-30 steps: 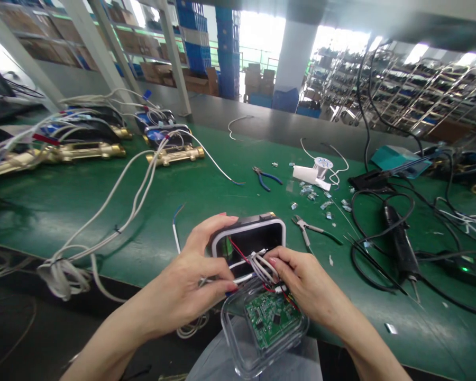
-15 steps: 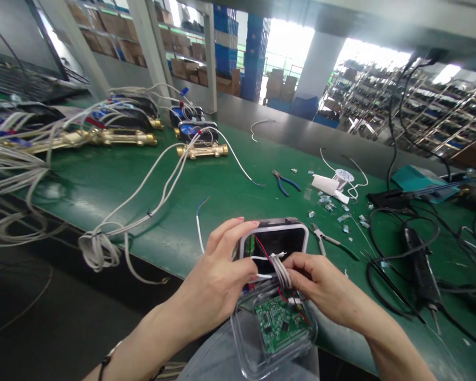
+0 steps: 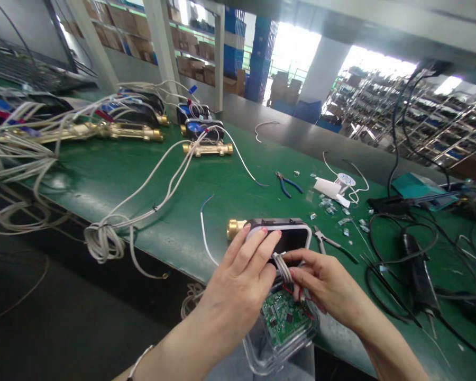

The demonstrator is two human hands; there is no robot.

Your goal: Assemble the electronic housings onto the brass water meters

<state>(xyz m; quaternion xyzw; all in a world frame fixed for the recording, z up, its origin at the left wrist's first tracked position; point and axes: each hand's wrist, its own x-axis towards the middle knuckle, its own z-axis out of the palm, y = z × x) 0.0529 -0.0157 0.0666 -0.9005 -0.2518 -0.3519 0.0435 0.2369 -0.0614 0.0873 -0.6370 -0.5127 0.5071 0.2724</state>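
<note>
Got a brass water meter (image 3: 234, 230), its black, white-rimmed head (image 3: 291, 236) sitting over the edge of the green bench (image 3: 174, 248). Left hand (image 3: 238, 288) is closed over it, right hand (image 3: 325, 280) pinches white wires (image 3: 281, 267) above a clear case (image 3: 262, 354) with a green circuit board (image 3: 287, 317) inside.

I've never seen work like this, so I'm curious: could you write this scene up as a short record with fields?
Left hand: holds black meter housing
Right hand: fingers on white wire bundle
Below hands: clear plastic cover around green circuit board
Nearby: blue-handled pliers, green-handled cutters
Surface: green bench mat
</note>
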